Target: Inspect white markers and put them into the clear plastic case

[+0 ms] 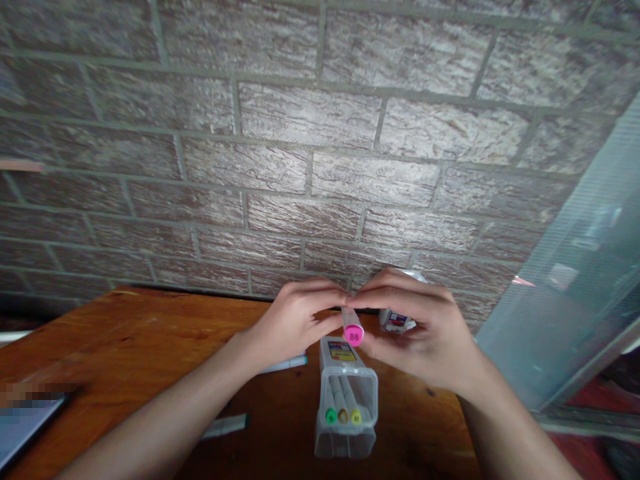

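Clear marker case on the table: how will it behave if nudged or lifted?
Clear case is probably stiff: its thin walls hold a boxy shape. Flat sides suggest it would slide rather than roll. Near end looks open, so the three markers inside may slip out if it's tipped.

Grey-brown brick wall (300, 113), wooden table (150, 333) below, translucent panel (565, 287) at right

A brown wooden tabletop (150, 333) is spread across the lower frame. On it, an open clear plastic case (345, 440) is set at lower centre. Two white markers with teal ends, one (287, 364) just left of the case and another (227, 425) lower down, are partly hidden. A labelled clear package (399, 321), also partly covered, is placed right of centre, toward the back edge.
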Available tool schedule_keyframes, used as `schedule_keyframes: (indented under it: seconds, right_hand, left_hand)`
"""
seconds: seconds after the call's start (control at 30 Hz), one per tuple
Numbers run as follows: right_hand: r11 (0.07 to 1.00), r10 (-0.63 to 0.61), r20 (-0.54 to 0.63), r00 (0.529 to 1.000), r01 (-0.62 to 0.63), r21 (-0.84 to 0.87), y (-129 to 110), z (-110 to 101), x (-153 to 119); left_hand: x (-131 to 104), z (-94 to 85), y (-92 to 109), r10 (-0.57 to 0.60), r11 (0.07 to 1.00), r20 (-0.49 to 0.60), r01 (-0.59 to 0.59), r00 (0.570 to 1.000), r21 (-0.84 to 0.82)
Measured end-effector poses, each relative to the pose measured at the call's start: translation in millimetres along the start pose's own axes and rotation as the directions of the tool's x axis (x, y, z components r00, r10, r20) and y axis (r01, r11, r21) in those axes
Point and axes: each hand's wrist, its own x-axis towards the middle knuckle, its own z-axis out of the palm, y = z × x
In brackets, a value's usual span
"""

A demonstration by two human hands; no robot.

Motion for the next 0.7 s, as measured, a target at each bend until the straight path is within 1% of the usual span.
schedule_keyframes:
  seconds: [0.33, 0.57, 0.7]
  right_hand:
    - [1.0, 0.002, 0.013, 1.0, -0.002, -0.014, 1.8, 0.4, -0.9]
    - [1.0, 0.006, 0.028, 1.0, -0.005, -0.013, 5.8, 1.4, -0.2]
    - [0.999, 0.04, 0.039, 0.998, -0.04, -0.012, 7.6, -1.2, -0.4]
  left_hand:
    - [2.5, -1.1, 2.8, -0.012, 1.0, -0.003, 0.012, 1.0, -0.013]
    - [1.8, -1.8, 3.7, -0.033, 0.999, 0.056, 0.032, 0.998, 0.016]
    - [1.3, -2.5, 2.1, -0.086, 0.996, 0.105, 0.082, 0.991, 0.04]
